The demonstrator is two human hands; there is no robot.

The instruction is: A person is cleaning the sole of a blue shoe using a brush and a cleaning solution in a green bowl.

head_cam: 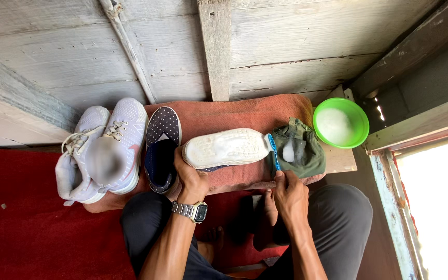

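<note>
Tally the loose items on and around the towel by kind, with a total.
White sneakers: 2
Navy dotted shoes, one lying by the sneakers, one sole-up in the left hand: 2
Blue toothbrush in the right hand: 1
Green bowl: 1
Green cloth: 1
Total: 7

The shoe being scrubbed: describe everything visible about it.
The shoe lies on its side on a reddish-brown towel, white textured rubber sole facing the camera, toe toward the right. A strip of dark dotted upper shows below. The left hand grips its heel end; the blue toothbrush, held by the right hand, touches its toe.
</note>
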